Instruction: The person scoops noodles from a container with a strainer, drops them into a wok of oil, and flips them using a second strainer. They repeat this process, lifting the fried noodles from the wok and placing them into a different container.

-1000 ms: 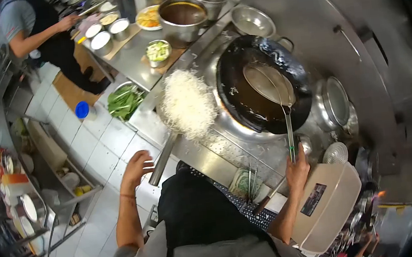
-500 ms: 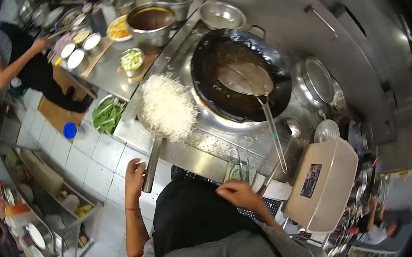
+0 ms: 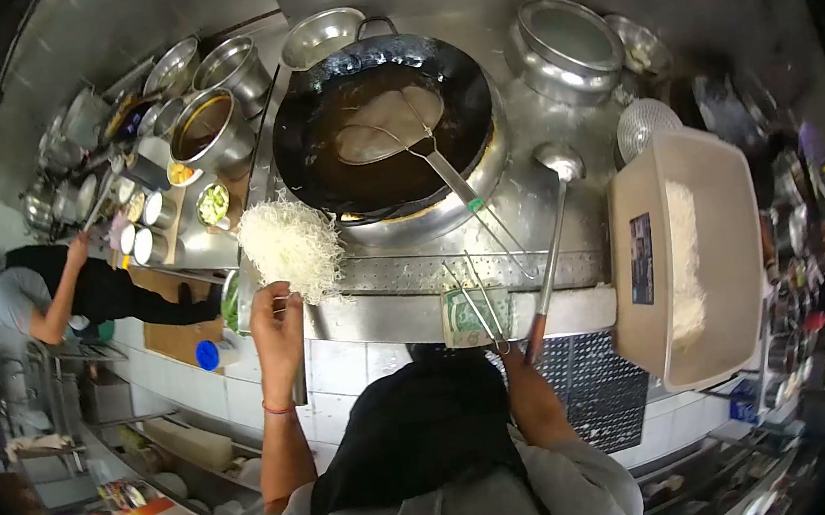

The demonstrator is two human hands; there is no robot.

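A heap of thin white fried noodles point(image 3: 291, 250) sits at the counter's left front, over a strainer whose handle point(image 3: 300, 382) shows behind my left wrist. My left hand point(image 3: 277, 324) is at the heap's near edge, thumb and bent fingers closed together on the noodles. My right hand point(image 3: 516, 365) is low by the counter's front edge, below metal tongs point(image 3: 477, 301); its fingers are hidden. In front of me, a black wok point(image 3: 289, 135) holds dark oil, with a wire-mesh strainer point(image 3: 389, 129) lying across it. A ladle point(image 3: 553, 233) lies to the wok's right.
A beige plastic bin point(image 3: 642, 334) with white strands inside stands at the right. Near the tongs lies a green-printed packet point(image 3: 469, 320). A lidded pot point(image 3: 568, 60) stands at the back right. Several bowls and pots line the left, where another person point(image 3: 63, 284) works.
My left hand has risen to the noodles' edge. My right hand has moved to the counter's front edge, by the tongs. The view has turned, bringing the bin's inside into sight.
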